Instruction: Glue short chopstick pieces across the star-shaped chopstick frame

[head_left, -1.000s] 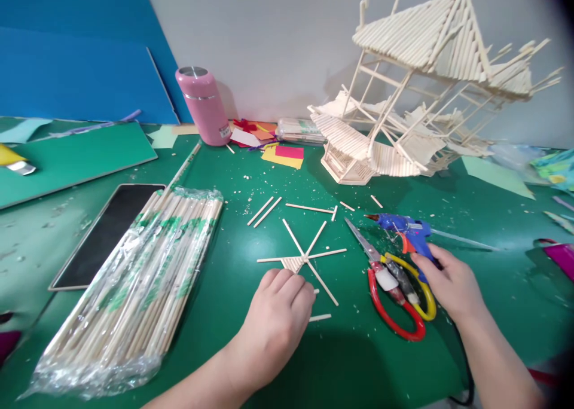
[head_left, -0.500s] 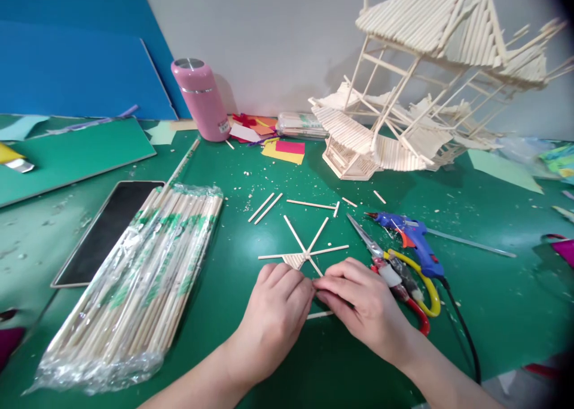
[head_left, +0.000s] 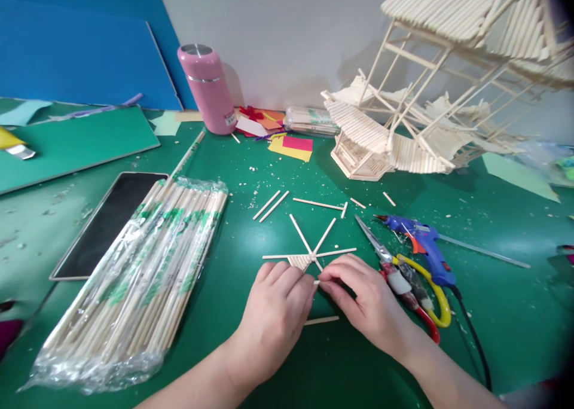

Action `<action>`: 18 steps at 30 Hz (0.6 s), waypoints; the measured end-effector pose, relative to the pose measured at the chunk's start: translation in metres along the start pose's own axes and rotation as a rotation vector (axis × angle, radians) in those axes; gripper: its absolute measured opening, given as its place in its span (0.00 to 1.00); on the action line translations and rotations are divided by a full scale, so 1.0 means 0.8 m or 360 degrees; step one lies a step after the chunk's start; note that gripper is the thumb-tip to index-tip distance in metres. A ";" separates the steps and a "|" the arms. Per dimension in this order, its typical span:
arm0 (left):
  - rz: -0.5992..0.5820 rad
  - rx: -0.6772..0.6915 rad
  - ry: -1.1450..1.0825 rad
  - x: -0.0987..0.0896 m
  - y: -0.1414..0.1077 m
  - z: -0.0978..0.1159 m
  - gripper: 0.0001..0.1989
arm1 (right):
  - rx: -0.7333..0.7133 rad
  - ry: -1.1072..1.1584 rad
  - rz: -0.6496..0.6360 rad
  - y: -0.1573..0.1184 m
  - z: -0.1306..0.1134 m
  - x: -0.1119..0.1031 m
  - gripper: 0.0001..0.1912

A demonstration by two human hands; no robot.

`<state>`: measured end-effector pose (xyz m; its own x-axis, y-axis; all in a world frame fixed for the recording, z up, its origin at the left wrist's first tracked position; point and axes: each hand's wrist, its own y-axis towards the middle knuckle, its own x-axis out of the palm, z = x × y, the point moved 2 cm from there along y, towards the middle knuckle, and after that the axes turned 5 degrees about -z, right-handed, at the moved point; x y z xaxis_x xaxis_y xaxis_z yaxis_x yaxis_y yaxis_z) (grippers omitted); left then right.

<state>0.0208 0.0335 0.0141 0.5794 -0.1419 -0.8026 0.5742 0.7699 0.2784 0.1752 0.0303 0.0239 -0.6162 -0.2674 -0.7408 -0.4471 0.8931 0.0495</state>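
A spoked frame of thin wooden sticks (head_left: pixel 323 233) lies flat on the green table, one wedge near its hub filled with short sticks. Just below it, my left hand (head_left: pixel 277 313) is closed, knuckles up, with its fingertips hidden. My right hand (head_left: pixel 365 295) meets it, thumb and forefinger pinched together. Between the two hands shows the pale end of a short wooden stick (head_left: pixel 316 282); both sets of fingers close on it. Another loose stick (head_left: pixel 321 321) lies under my hands. Part of the frame's near side is covered by my fingers.
Scissors (head_left: pixel 394 271) and a blue glue gun (head_left: pixel 415 238) with its cord lie to the right. Bagged sticks (head_left: pixel 147 265) overlap a phone (head_left: pixel 96 241) at left. Behind stand a pink flask (head_left: pixel 208 92) and a stick-built pavilion model (head_left: pixel 381 140). Cut stick pieces lie beyond the frame.
The view has shifted slightly, so most things sit a little farther right. My right fingers have drawn slightly away from my left, and the short stick's end now shows between them.
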 end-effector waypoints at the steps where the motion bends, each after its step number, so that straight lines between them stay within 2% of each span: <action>1: 0.0017 -0.0028 0.0004 0.000 0.000 0.000 0.08 | 0.0023 -0.0009 0.0027 0.002 0.001 0.000 0.04; 8: -0.0026 -0.0076 0.0025 0.004 -0.002 -0.001 0.09 | 0.0133 -0.0084 0.0241 0.007 0.010 0.007 0.04; 18: -0.0066 -0.0084 0.0038 0.007 -0.003 -0.003 0.10 | 0.0129 -0.0078 0.0300 0.006 0.015 0.016 0.04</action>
<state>0.0214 0.0325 0.0079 0.5414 -0.1600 -0.8254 0.5659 0.7954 0.2170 0.1725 0.0356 0.0066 -0.6507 -0.0765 -0.7554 -0.2719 0.9524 0.1378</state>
